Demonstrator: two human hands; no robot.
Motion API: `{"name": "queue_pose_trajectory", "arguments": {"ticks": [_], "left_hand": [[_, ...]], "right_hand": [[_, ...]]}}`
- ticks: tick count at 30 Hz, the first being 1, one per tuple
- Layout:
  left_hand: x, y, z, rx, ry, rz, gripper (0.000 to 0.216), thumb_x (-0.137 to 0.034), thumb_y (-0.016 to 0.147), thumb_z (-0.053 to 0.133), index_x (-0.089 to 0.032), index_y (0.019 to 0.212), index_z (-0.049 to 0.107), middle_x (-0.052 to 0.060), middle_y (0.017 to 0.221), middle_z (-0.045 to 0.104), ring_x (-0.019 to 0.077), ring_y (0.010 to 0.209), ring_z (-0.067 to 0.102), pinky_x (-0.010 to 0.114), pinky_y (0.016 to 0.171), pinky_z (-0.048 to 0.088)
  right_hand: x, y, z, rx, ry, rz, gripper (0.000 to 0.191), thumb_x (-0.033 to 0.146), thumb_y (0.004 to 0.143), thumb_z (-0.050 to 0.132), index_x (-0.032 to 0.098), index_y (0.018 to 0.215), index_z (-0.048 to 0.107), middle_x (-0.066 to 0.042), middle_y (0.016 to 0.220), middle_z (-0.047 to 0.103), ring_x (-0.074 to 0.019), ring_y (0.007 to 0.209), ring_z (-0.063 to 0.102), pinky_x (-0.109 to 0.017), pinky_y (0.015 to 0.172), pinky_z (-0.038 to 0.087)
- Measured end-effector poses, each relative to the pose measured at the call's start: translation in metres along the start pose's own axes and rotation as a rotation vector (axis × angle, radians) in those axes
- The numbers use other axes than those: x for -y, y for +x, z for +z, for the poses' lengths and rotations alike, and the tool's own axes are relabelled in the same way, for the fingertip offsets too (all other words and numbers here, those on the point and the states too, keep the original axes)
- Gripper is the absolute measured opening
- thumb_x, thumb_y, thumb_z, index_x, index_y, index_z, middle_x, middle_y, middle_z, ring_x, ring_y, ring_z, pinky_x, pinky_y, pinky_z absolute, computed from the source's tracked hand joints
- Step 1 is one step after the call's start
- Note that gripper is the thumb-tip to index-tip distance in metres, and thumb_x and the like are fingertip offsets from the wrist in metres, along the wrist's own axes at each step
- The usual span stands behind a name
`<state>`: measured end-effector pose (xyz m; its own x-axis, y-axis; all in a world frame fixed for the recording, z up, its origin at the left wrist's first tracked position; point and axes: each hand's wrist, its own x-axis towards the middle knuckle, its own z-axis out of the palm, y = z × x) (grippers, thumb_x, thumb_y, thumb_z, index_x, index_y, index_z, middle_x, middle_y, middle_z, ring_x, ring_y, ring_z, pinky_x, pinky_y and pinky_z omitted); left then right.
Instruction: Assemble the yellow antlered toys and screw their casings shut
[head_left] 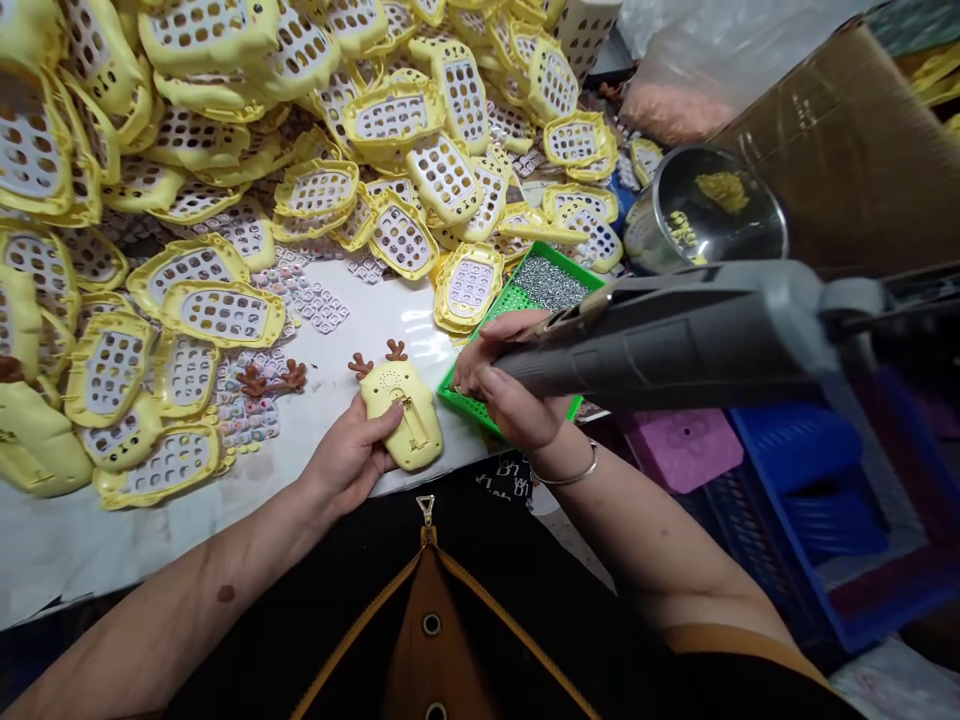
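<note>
My left hand (pixel 346 452) grips a pale yellow toy phone (pixel 407 405) with brown antlers, its back turned up and the battery slot uncovered. The thumb lies across the slot's edge. Round the front of a long grey electric screwdriver (pixel 667 335), my right hand (pixel 521 385) is closed, and the tool's body stretches off to the right. That hand is over a green perforated basket (pixel 450 398) holding many small metal screws (pixel 551 283). Whether its fingertips also pinch a screw cannot be made out. Just beyond the basket's left side lies a yellow shell (pixel 469 287) with a keypad inside.
Yellow phone shells (pixel 225 310) pile up at the left and back. Loose brown antlers (pixel 271 378) and small keypad sheets (pixel 319 303) lie on the white table cover (pixel 330 365). A metal bowl (pixel 776 215), a cardboard box (pixel 832 150) and blue crates (pixel 795 450) stand at right.
</note>
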<state>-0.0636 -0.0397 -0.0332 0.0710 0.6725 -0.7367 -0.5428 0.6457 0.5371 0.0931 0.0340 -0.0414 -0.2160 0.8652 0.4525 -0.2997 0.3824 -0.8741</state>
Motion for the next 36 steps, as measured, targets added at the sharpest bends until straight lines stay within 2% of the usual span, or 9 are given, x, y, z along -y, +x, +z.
{"name": "queue_pose_trajectory", "arguments": {"ticks": [4, 8, 13, 18, 22, 25, 27, 31, 36], "left_hand": [[0.000, -0.004, -0.002, -0.064, 0.106, 0.122, 0.059, -0.027, 0.072, 0.074, -0.020, 0.125, 0.050, 0.009, 0.115, 0.065, 0.0219, 0.094, 0.065, 0.033, 0.076, 0.057], [-0.002, -0.012, -0.013, -0.104, 0.293, 0.325, 0.080, -0.028, 0.070, 0.076, -0.031, 0.140, 0.037, 0.007, 0.124, 0.061, 0.0201, 0.093, 0.065, 0.031, 0.076, 0.055], [0.000, -0.019, -0.019, 0.171, 0.665, 0.487, 0.027, -0.028, 0.076, 0.069, -0.026, 0.103, 0.073, 0.006, 0.120, 0.062, 0.0222, 0.109, 0.058, 0.034, 0.098, 0.044], [0.006, -0.021, -0.018, 0.275, 0.534, 0.540, 0.019, -0.033, 0.076, 0.070, -0.024, 0.091, 0.077, 0.007, 0.108, 0.065, 0.0218, 0.103, 0.060, 0.034, 0.094, 0.047], [0.006, -0.027, -0.019, 0.171, 0.522, 0.535, 0.018, -0.039, 0.073, 0.072, -0.022, 0.077, 0.077, 0.008, 0.098, 0.066, 0.0215, 0.094, 0.061, 0.034, 0.086, 0.050], [0.004, -0.030, -0.019, 0.083, 0.546, 0.501, 0.023, -0.032, 0.067, 0.077, -0.024, 0.089, 0.077, 0.006, 0.101, 0.066, 0.0219, 0.097, 0.060, 0.035, 0.092, 0.047], [0.005, -0.029, -0.019, 0.112, 0.549, 0.475, 0.033, -0.027, 0.065, 0.079, -0.025, 0.097, 0.075, 0.005, 0.108, 0.065, 0.0226, 0.103, 0.059, 0.035, 0.096, 0.045], [0.010, -0.026, -0.020, 0.201, 0.559, 0.501, 0.015, -0.029, 0.070, 0.073, -0.023, 0.083, 0.078, 0.006, 0.102, 0.065, 0.0209, 0.097, 0.060, 0.033, 0.091, 0.047], [0.011, -0.026, -0.019, 0.077, 0.589, 0.508, 0.013, -0.033, 0.071, 0.072, -0.020, 0.071, 0.075, 0.004, 0.086, 0.062, 0.0162, 0.079, 0.058, 0.030, 0.080, 0.048]], "right_hand": [[0.018, 0.001, 0.001, 0.001, 0.053, 0.005, 0.026, 0.032, 0.080, 0.063, 0.034, 0.104, 0.054, 0.005, 0.060, 0.052, -0.0141, 0.048, 0.049, -0.033, 0.048, 0.044], [0.053, 0.005, 0.009, -0.095, 0.164, 0.020, 0.016, 0.031, 0.077, 0.065, 0.033, 0.091, 0.058, 0.006, 0.054, 0.046, -0.0126, 0.044, 0.045, -0.033, 0.047, 0.045], [0.076, 0.005, 0.017, -0.050, 0.377, 0.063, 0.017, 0.028, 0.072, 0.065, 0.029, 0.088, 0.062, 0.006, 0.051, 0.045, -0.0127, 0.040, 0.045, -0.033, 0.042, 0.044], [0.077, -0.002, 0.025, -0.029, 0.430, 0.068, 0.021, 0.027, 0.071, 0.065, 0.028, 0.092, 0.063, 0.005, 0.053, 0.046, -0.0134, 0.042, 0.045, -0.033, 0.043, 0.043], [0.078, -0.005, 0.031, -0.069, 0.399, 0.053, 0.018, 0.029, 0.072, 0.065, 0.029, 0.090, 0.061, 0.006, 0.051, 0.042, -0.0124, 0.039, 0.041, -0.032, 0.040, 0.040], [0.081, -0.006, 0.032, -0.028, 0.372, 0.035, 0.014, 0.029, 0.074, 0.064, 0.028, 0.088, 0.062, 0.006, 0.051, 0.041, -0.0122, 0.039, 0.041, -0.031, 0.041, 0.040], [0.083, -0.005, 0.033, -0.007, 0.361, 0.029, 0.013, 0.029, 0.076, 0.064, 0.028, 0.088, 0.062, 0.006, 0.052, 0.041, -0.0121, 0.040, 0.042, -0.031, 0.042, 0.041], [0.084, -0.007, 0.036, -0.037, 0.356, 0.042, 0.012, 0.031, 0.074, 0.064, 0.029, 0.086, 0.063, 0.006, 0.050, 0.040, -0.0118, 0.038, 0.039, -0.031, 0.039, 0.040], [0.084, -0.011, 0.035, -0.081, 0.426, 0.059, 0.018, 0.027, 0.072, 0.065, 0.028, 0.090, 0.062, 0.006, 0.050, 0.042, -0.0125, 0.039, 0.042, -0.031, 0.041, 0.041]]}}
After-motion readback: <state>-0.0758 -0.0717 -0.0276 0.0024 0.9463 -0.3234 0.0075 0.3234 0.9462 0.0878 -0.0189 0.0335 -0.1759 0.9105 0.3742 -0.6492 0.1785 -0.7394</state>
